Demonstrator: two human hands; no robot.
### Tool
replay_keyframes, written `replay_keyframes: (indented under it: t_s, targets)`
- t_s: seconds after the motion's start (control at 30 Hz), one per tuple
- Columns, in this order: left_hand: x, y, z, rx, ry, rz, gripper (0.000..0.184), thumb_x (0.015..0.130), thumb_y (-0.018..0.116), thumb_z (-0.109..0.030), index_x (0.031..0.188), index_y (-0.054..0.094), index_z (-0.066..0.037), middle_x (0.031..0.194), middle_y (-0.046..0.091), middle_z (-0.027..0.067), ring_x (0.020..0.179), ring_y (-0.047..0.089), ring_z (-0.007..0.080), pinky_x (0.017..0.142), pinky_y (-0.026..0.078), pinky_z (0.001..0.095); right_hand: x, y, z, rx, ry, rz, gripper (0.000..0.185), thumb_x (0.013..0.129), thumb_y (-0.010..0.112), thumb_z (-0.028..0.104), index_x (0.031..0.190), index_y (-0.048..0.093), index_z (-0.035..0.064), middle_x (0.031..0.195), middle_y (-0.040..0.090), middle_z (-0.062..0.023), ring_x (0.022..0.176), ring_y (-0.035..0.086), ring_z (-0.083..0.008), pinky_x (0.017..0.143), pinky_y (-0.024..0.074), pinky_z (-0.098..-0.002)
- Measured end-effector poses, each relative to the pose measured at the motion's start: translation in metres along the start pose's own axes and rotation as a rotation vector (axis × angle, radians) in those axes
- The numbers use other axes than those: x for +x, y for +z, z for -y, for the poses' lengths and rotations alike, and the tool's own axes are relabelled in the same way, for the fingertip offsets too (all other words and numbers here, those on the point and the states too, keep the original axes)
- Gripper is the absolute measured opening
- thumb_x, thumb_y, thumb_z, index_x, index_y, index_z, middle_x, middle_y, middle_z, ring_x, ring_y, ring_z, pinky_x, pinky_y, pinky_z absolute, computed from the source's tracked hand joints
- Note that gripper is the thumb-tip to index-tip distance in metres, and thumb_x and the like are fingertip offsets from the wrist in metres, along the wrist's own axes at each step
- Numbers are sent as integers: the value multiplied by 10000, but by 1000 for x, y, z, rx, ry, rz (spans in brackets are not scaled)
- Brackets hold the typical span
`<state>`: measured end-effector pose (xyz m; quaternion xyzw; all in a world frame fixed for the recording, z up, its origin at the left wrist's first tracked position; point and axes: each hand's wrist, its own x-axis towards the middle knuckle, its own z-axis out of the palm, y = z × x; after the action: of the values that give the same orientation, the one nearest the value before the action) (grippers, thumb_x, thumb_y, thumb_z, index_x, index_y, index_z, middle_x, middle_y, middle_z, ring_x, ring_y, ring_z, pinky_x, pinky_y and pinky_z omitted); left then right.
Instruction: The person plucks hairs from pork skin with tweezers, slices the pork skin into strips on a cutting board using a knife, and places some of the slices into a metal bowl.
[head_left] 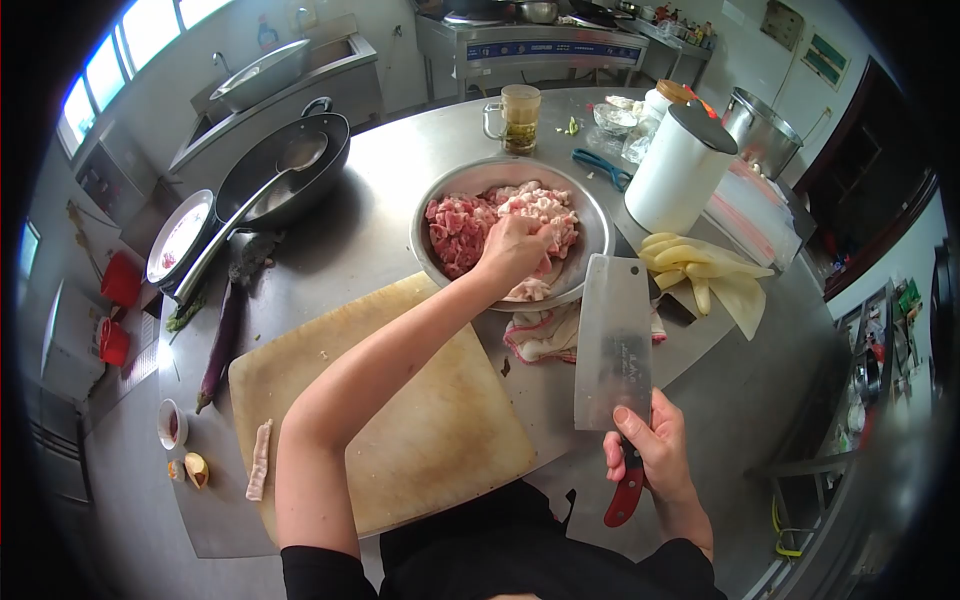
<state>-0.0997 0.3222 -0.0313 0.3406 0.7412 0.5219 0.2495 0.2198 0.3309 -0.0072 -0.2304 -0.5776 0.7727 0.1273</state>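
My left hand point(515, 250) reaches into a wide steel bowl point(598, 215) of chopped raw meat. Its fingers are curled down and closed at a pile of pale, fatty pieces point(545, 205); the fingertips are partly hidden. Redder meat point(458, 225) fills the bowl's left side. My right hand point(655, 445) grips the red-and-black handle of a cleaver point(612, 345), its broad blade pointing up beside the bowl. Under my left forearm lies a worn cutting board point(420, 420), with a thin strip of meat point(259, 460) near its left edge.
Right of the bowl are a cloth point(545, 335), peeled pale-yellow vegetable pieces point(700, 265), a white canister point(680, 170) and blue-handled scissors point(602, 168). A glass mug point(519, 120) stands behind. At left are a wok point(335, 150) with a ladle, an eggplant point(222, 340) and a small bowl point(172, 425).
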Motion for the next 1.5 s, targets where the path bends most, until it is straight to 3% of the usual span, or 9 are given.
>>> replay_keyframes:
  t_s: [0.17, 0.37, 0.43, 0.5, 0.6, 0.77, 1.13, 1.3, 1.5]
  targets:
    - [-3, -15, -20, -113, 1, -231, 423, 963, 671, -359, 819, 762, 28, 632, 674, 82, 635, 661, 134, 611, 525, 325, 4, 1, -1, -36, 24, -27, 227, 1056, 583, 159, 1185, 541, -23, 813, 619, -70, 581, 596, -123, 466, 517, -266]
    - [-30, -84, -32, -10, -17, 188, 649, 907, 673, -659, 1073, 726, -33, 744, 620, 23, 723, 596, 92, 597, 451, 291, -3, 6, -9, -73, 79, 20, 224, 1025, 624, 163, 1138, 566, -22, 733, 586, -54, 553, 571, -106, 453, 464, -240]
    - [-67, -107, -30, 2, 152, 167, 565, 900, 727, -576, 1074, 724, -39, 794, 641, 52, 722, 619, 133, 645, 492, 330, -5, 15, -9, -119, 95, 43, 232, 1017, 632, 162, 1144, 568, -21, 717, 582, -52, 544, 563, -102, 453, 455, -236]
    - [-121, -137, -36, 481, 175, 16, 435, 960, 713, -432, 1143, 708, -38, 987, 696, 70, 922, 648, 188, 811, 521, 329, -6, 21, -12, -161, 80, 51, 241, 1010, 641, 161, 1151, 569, -20, 700, 578, -50, 535, 555, -98, 452, 445, -233]
    - [-193, -176, -8, 739, 299, -76, 246, 952, 721, -262, 1092, 723, -60, 977, 687, 104, 923, 678, 230, 791, 538, 375, -2, 28, -18, -245, 11, 120, 215, 1013, 633, 142, 1143, 575, -18, 664, 574, -41, 518, 546, -94, 455, 446, -235]
    - [-328, -175, 15, 752, 54, -143, 200, 861, 761, -74, 1055, 714, -60, 1020, 662, 101, 957, 682, 262, 810, 555, 376, 9, 50, -16, -552, -73, 304, 144, 1043, 589, 115, 1067, 591, -27, 634, 603, -32, 513, 566, -86, 461, 456, -244]
    - [-367, -90, 63, 696, 112, -720, 205, 847, 761, -54, 1028, 668, -28, 1062, 628, 110, 909, 652, 309, 768, 550, 405, 29, 121, -9, -1167, -537, 556, 86, 992, 602, 36, 1062, 598, -13, 621, 618, -117, 500, 635, -264, 482, 461, -371]
    - [-363, -79, 55, 677, -8, -763, 289, 862, 789, -135, 1096, 657, -30, 1081, 607, 117, 901, 660, 291, 709, 558, 389, 31, 132, 2, -1378, -590, 597, 160, 977, 621, 50, 1128, 602, -2, 623, 619, -145, 524, 647, -316, 507, 462, -430]
    - [-381, -101, 55, 623, 50, -635, 337, 838, 771, -83, 1157, 668, -41, 1102, 608, 119, 943, 676, 292, 745, 563, 383, 47, 155, 8, -1792, -1014, 483, 320, 961, 684, 208, 1202, 623, 7, 721, 611, -93, 569, 642, -276, 506, 482, -395]
